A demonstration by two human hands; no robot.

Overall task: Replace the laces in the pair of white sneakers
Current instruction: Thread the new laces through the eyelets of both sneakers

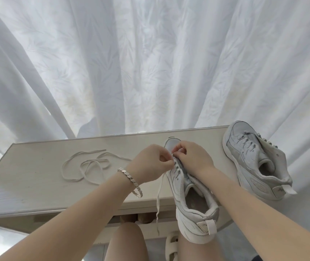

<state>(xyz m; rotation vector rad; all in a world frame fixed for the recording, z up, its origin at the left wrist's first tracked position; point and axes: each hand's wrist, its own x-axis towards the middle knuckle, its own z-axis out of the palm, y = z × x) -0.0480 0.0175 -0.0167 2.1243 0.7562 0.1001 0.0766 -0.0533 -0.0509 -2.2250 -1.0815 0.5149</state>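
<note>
- White curtains [150,63] hang in folds behind a pale table [37,185].
- One sneaker [193,200] sits in front of me, toe pointing away, its heel sticking out over the table's near edge above my knee.
- My left hand [148,164], a bracelet [131,181] on its wrist, pinches a lace [159,193] between its fingers at the eyelets near the toe; the free end hangs past the table edge.
- My right hand [191,159] curls its fingers and pinches the lace just beside my left fingertips.
- My second sneaker [254,159] lies tilted at the table's right end, apart from the first.
- Off to my left, a loose lace [86,164] lies in loops on the table.
</note>
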